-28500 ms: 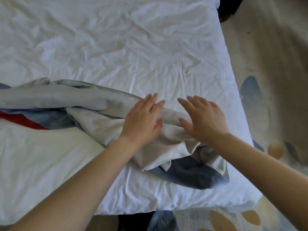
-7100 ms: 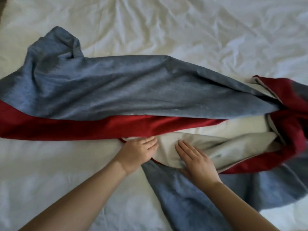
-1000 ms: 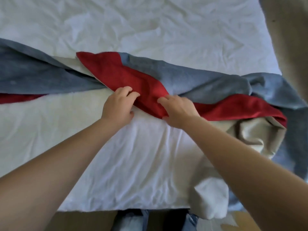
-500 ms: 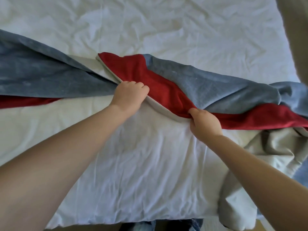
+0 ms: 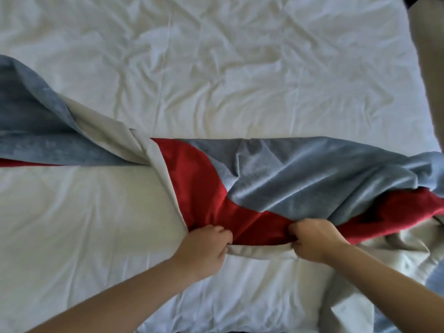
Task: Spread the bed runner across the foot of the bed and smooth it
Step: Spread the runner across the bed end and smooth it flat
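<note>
So I'm mid-untwist here. The bed runner (image 5: 300, 179) lies across the bed (image 5: 216, 68), but it's twisted in the middle, with beige backing showing where it should be blue and red. My left hand (image 5: 204, 251) and right hand (image 5: 314, 241) are both curled, pinching the red edge on my side. This looks like the spreading step, with smoothing not started. Next I reckon that edge needs pulling toward me to flatten the twist, then the bunched right end needs sorting.
</note>
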{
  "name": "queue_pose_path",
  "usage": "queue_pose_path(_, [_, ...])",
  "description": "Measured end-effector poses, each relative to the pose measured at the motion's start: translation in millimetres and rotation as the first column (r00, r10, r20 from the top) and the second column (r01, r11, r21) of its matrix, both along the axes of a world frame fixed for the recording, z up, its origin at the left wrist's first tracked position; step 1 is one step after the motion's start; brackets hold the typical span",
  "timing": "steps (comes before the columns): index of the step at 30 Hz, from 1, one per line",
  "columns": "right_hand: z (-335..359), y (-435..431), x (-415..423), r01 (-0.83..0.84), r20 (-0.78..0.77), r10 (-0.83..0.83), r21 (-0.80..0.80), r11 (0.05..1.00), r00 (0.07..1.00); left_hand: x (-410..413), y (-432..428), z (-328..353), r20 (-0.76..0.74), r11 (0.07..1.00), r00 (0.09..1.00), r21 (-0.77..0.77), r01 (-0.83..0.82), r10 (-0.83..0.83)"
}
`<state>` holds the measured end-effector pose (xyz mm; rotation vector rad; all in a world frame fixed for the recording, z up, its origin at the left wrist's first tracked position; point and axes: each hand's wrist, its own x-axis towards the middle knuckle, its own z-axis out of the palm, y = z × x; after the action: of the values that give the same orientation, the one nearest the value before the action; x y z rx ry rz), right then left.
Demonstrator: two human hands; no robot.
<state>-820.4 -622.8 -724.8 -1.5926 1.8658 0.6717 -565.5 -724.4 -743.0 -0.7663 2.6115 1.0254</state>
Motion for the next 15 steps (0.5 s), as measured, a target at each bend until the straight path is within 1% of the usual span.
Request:
queue_pose_path(2, [5.7,-16.7,0.8,-0.064,-0.006,0.064,-0.040,0.997,0.998,-1.4,-17.2,9.0,-0.076,0.999,0.997,-0.048,0.022,-0.026])
queue_pose_path(3, [9.0,-26.0,2.1,-0.072,0.002,0.072,-0.093,0.993,0.997,-2.9,-29.1,14.8,-0.122,0.995,0.991,-0.096,0.039,-0.051])
queue_pose_path(5, [18.6,-47.2,8.8,-0.017,0.068,0.034,-0.238,0.971,0.997,-5.7,-56.8,27.3,-0.225,0.977,0.971,-0.210,0.036,-0.084])
queue_pose_path(7, [31.5,-68.6,24.2,0.073,0.177,-0.007,-0.369,0.927,0.984,-6.0,-87.5,36.9,-0.302,0.947,0.952,-0.316,-0.054,-0.047])
queue_pose_path(9, [41.6,-84.1,49.4,0.096,0.281,0.039,-0.449,0.888,0.959,-1.1,-121.0,42.5,-0.311,0.892,0.948,-0.406,-0.198,0.069])
queue_pose_path(10, [45.3,-89.6,65.9,0.064,0.306,0.087,-0.452,0.890,0.948,3.6,-137.6,43.5,-0.295,0.853,0.945,-0.450,-0.265,0.138])
queue_pose_path(12, [43.1,-93.2,100.6,-0.100,0.274,0.222,-0.396,0.913,0.936,17.4,-168.1,42.3,-0.222,0.792,0.942,-0.511,-0.334,0.253])
queue_pose_path(13, [39.6,-92.0,116.1,-0.190,0.239,0.281,-0.345,0.919,0.930,25.0,-179.5,40.7,-0.174,0.782,0.945,-0.530,-0.328,0.279])
queue_pose_path(15, [28.5,-86.7,135.9,-0.289,0.209,0.346,-0.259,0.922,0.915,39.1,-192.2,37.1,-0.098,0.781,0.965,-0.569,-0.256,0.245])
